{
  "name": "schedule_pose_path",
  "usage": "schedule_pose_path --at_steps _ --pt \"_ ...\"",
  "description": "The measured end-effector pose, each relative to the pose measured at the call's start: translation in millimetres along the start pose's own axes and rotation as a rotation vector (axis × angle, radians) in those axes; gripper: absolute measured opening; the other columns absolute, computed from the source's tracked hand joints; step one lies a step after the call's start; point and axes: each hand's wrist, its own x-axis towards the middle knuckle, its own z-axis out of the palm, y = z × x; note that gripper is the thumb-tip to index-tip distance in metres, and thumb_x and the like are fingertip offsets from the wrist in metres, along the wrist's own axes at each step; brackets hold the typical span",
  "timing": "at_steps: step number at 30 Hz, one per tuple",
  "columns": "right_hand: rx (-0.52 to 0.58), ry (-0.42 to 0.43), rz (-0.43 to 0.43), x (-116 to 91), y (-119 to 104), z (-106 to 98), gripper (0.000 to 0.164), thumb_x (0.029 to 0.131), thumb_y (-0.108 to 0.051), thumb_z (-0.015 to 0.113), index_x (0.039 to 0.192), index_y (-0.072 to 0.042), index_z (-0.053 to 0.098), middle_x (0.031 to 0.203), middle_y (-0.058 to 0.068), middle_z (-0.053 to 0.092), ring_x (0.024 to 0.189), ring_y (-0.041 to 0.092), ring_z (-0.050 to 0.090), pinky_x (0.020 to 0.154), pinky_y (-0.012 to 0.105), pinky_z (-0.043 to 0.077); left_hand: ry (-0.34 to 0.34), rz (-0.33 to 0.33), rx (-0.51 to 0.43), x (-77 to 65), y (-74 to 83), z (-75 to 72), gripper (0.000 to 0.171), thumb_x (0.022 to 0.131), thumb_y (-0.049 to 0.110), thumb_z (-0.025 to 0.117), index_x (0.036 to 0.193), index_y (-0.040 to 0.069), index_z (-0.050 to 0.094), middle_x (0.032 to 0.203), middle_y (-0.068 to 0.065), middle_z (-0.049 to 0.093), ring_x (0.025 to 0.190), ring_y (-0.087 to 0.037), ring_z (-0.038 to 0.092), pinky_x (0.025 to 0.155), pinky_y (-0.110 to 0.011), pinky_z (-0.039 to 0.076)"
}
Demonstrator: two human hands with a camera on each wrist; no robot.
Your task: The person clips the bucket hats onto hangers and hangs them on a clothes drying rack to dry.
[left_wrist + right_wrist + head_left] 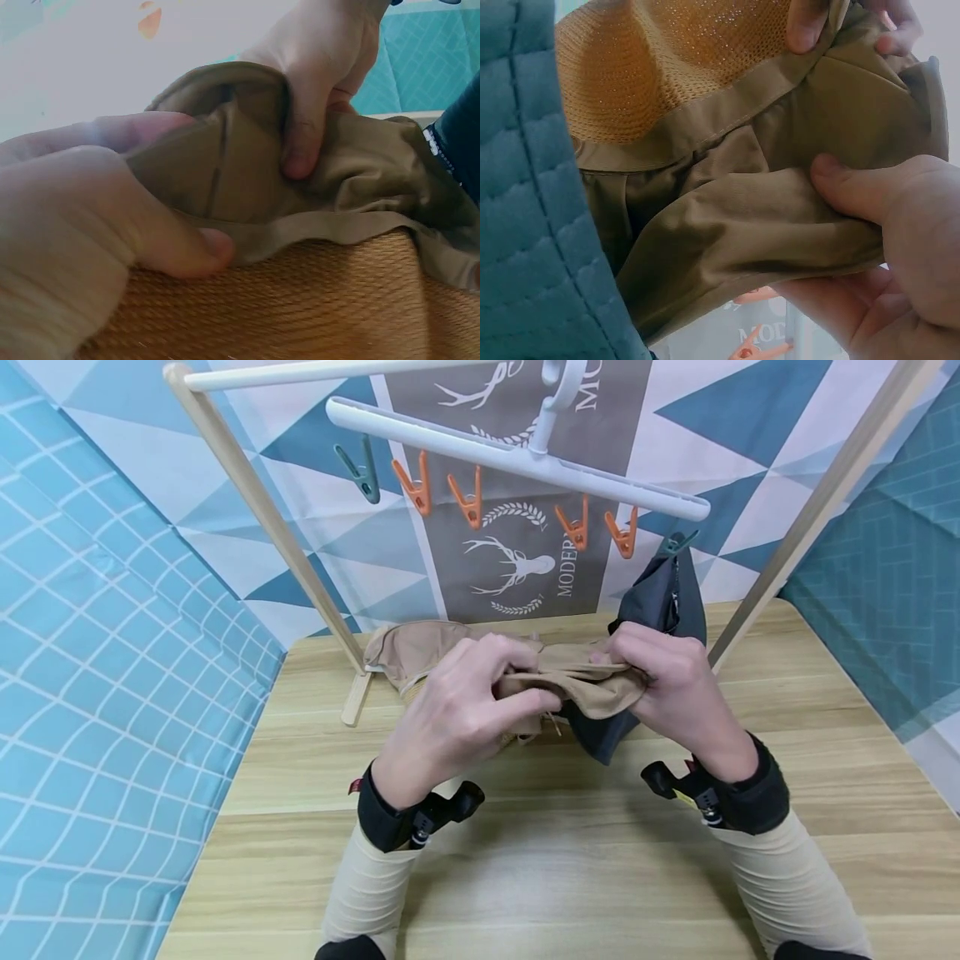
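Observation:
Both hands hold a tan cloth hat (592, 689) with a woven mesh part, low in front of the hanger. My left hand (468, 702) pinches the cloth between thumb and fingers; its thumb lies along the edge band beside the brown mesh (300, 307) in the left wrist view. My right hand (671, 685) grips the folded cloth at the other side, thumb on top and fingers beneath, as the right wrist view shows. A dark navy cloth item (660, 589) hangs right behind it from a green clip (678, 543). The hat's full shape is hidden by folds and hands.
A white hanger (517, 458) carries several orange clips (468, 500) and another green clip (362, 470). Wooden rack posts (262, 514) stand either side on the wood-grain table (562, 868). Stitched teal cloth (555, 187) fills the left of the right wrist view.

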Motion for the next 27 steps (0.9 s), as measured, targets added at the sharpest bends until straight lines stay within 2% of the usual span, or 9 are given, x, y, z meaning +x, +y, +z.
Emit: schedule_pose_path --at_steps 2,4,8,12,15,18,22,24,27 --pt "0.027 0.037 0.020 0 1 0 0.042 0.114 -0.029 0.066 0.079 -0.007 0.066 0.085 0.008 0.078 0.080 0.014 0.072 0.079 0.012 0.047 0.043 -0.017 -0.038 -0.8 -3.5 2.6 0.024 0.101 0.002 0.078 0.117 0.018 0.075 0.129 -0.017 0.068 0.113 -0.031 0.068 0.092 -0.046 0.057" --pt "0.051 0.068 0.043 1 1 0 0.037 0.110 -0.013 0.073 0.075 -0.005 0.063 0.083 0.010 0.077 0.079 0.013 0.071 0.077 0.012 0.043 0.093 -0.037 -0.061 -1.4 -8.5 5.4 0.040 0.095 -0.006 0.074 0.127 0.018 0.069 0.141 -0.024 0.064 0.126 -0.038 0.067 0.096 -0.051 0.054" --pt "0.086 0.142 0.110 2 3 0 0.029 0.094 0.016 0.078 0.074 -0.001 0.066 0.080 0.014 0.075 0.079 0.002 0.065 0.073 0.014 0.038 0.222 -0.072 -0.126 -3.2 -23.0 8.8 0.074 0.079 -0.004 0.082 0.144 0.019 0.057 0.153 -0.033 0.054 0.144 -0.045 0.060 0.110 -0.057 0.050" --pt "0.126 0.265 0.177 2 2 0 0.027 0.095 0.017 0.066 0.071 0.004 0.064 0.076 0.014 0.071 0.075 -0.006 0.055 0.069 0.015 0.035 0.302 -0.100 -0.244 -7.8 -40.5 8.1 0.106 0.074 0.005 0.093 0.165 0.030 0.044 0.161 -0.038 0.046 0.159 -0.048 0.048 0.133 -0.067 0.037" --pt "0.157 0.371 0.206 2 3 -1 0.026 0.096 0.009 0.061 0.071 0.008 0.060 0.074 0.005 0.066 0.069 -0.004 0.048 0.066 0.014 0.032 0.333 -0.161 -0.334 -14.2 -51.9 6.3 0.117 0.076 0.014 0.096 0.173 0.038 0.034 0.164 -0.042 0.043 0.164 -0.044 0.043 0.135 -0.066 0.035" --pt "0.186 0.466 0.230 2 3 0 0.027 0.096 0.005 0.063 0.070 0.011 0.057 0.075 -0.006 0.059 0.064 -0.002 0.043 0.063 0.016 0.030 0.351 -0.261 -0.451 -21.4 -59.6 5.3 0.110 0.079 0.021 0.097 0.171 0.013 0.036 0.167 -0.042 0.044 0.164 -0.038 0.045 0.130 -0.056 0.043" --pt "0.207 0.536 0.249 2 1 1 0.030 0.093 0.005 0.065 0.068 0.010 0.050 0.073 -0.008 0.051 0.062 0.000 0.038 0.063 0.018 0.026 0.344 -0.363 -0.614 -27.3 -66.9 6.4 0.113 0.077 0.003 0.097 0.160 -0.020 0.024 0.161 -0.043 0.053 0.155 -0.027 0.061 0.118 -0.042 0.057" --pt "0.224 0.539 0.245 1 0 2 0.029 0.092 0.006 0.065 0.068 0.009 0.049 0.073 -0.007 0.052 0.063 0.001 0.039 0.063 0.018 0.027 0.327 -0.386 -0.659 -28.4 -68.6 7.0 0.102 0.076 -0.011 0.092 0.157 -0.021 0.031 0.149 -0.043 0.062 0.143 -0.017 0.070 0.111 -0.036 0.062" --pt "0.234 0.497 0.239 -1 0 3 0.028 0.093 0.007 0.064 0.068 0.009 0.051 0.074 -0.005 0.053 0.064 0.001 0.042 0.063 0.017 0.029 0.310 -0.412 -0.605 -30.7 -68.3 6.9 0.066 0.077 -0.020 0.087 0.137 -0.020 0.058 0.123 -0.039 0.076 0.120 -0.002 0.078 0.102 -0.027 0.064"
